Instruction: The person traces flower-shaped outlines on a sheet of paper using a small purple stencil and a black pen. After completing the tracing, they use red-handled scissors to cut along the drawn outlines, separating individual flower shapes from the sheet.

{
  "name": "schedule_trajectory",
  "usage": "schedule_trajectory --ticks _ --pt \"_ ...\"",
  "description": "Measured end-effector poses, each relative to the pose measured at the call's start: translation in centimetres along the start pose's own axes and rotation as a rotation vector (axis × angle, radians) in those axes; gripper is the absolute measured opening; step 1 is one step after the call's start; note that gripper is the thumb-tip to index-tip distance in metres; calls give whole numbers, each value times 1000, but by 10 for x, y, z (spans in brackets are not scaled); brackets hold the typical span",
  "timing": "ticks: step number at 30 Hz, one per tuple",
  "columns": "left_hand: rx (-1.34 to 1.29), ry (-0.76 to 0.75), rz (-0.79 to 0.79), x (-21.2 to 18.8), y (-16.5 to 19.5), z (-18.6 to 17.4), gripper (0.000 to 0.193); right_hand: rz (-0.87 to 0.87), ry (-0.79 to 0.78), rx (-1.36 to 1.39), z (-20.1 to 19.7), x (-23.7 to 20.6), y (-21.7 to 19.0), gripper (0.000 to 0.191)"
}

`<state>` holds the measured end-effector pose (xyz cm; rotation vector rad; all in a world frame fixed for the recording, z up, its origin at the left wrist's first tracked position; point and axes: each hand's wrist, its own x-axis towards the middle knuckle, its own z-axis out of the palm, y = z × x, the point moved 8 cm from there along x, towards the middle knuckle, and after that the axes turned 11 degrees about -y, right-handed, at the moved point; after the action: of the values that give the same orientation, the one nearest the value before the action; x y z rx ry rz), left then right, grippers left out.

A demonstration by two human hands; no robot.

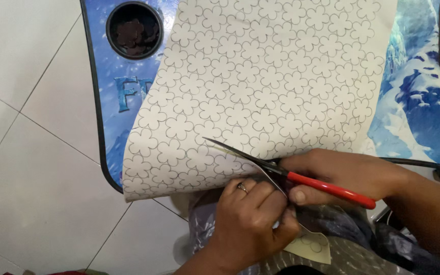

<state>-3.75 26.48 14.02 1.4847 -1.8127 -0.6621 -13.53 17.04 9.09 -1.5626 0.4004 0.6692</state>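
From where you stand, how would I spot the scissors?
Find the big cream sheet printed with flower outlines, draped over the blue table. At its lower edge, the right hand holds the scissors: dark blades, the only bright red handles.

- A home, by the look of it: white floor tiles (31, 168) with thin grout lines.
- A low child's tabletop (108, 97) with a blue cartoon snow print and a round cup hole (134, 30).
- Patterned cloth (332, 224) over the person's lap.

The right hand (342, 173) cuts flower-patterned paper (260, 86) with red-handled scissors (281, 170); the left hand (250, 219) grips the paper's edge.
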Motion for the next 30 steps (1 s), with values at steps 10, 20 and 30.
schedule_trajectory --ticks 10,20,30 --pt "-23 -16 12 -1 -3 3 16 -40 43 83 11 2 9 78" --pt "-38 -36 -2 0 -3 4 12 -45 46 50 8 -1 15 79" --pt "-28 -62 2 -2 -3 8 12 235 -37 -68 0 -10 43 76"
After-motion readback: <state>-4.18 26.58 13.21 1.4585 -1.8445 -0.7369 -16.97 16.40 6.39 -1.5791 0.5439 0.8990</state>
